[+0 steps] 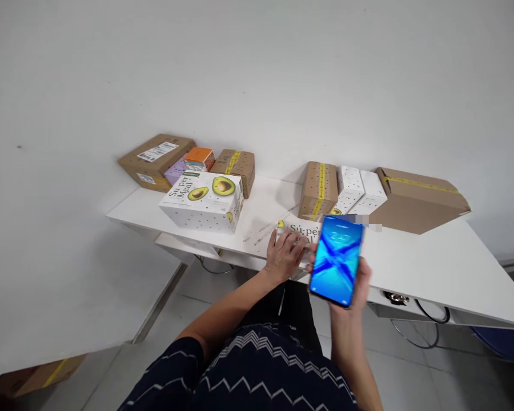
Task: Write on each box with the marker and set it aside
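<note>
My right hand (pixel 361 279) holds up a smartphone (pixel 336 260), its lit screen showing a blue picture with a darker X shape. My left hand (pixel 286 257) rests with fingers spread on a small white box (pixel 302 230) printed "Su·per Meal", near the front edge of the table. Part of that small box is hidden behind the phone and my fingers. To the left stands a larger white box (pixel 201 200) with avocado pictures and the same lettering.
Along the wall on the white table (pixel 445 268) are cardboard boxes (pixel 158 160), a small orange box (pixel 200 157), a yellow-taped carton (pixel 319 188), white boxes (pixel 350 185) and a large brown carton (pixel 420 200). Under it hang cables (pixel 432 314); a taped carton (pixel 43 374) lies at lower left.
</note>
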